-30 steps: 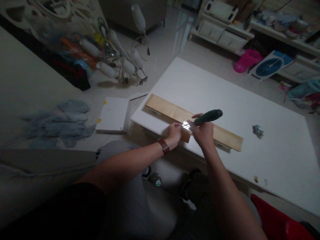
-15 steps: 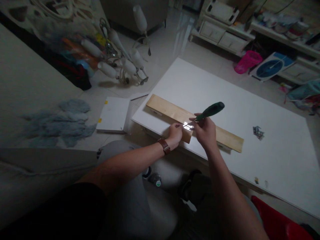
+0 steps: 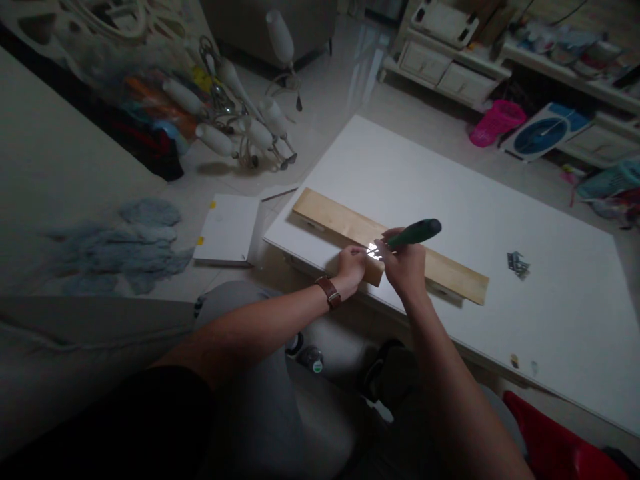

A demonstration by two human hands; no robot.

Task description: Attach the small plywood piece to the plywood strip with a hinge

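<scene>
A long wooden board (image 3: 335, 217) lies across the near part of a big white panel (image 3: 450, 193). My right hand (image 3: 406, 267) is closed round a green-handled screwdriver (image 3: 415, 233), its tip down at a small shiny metal fitting (image 3: 373, 251) on the board. My left hand (image 3: 349, 267), with a brown watch strap on the wrist, pinches that fitting from the left and rests on the board's near edge.
A small pile of metal hardware (image 3: 516, 264) lies on the panel to the right. On the floor at left are a white booklet (image 3: 227, 228), a chandelier with white glass shades (image 3: 240, 127) and a blue-grey cloth (image 3: 125, 240). A pink basket (image 3: 495, 121) and a fan (image 3: 543, 135) stand behind.
The screwdriver handle, raised half a second ago, has tipped back down to a flatter angle over the board. My left hand has stayed at the fitting.
</scene>
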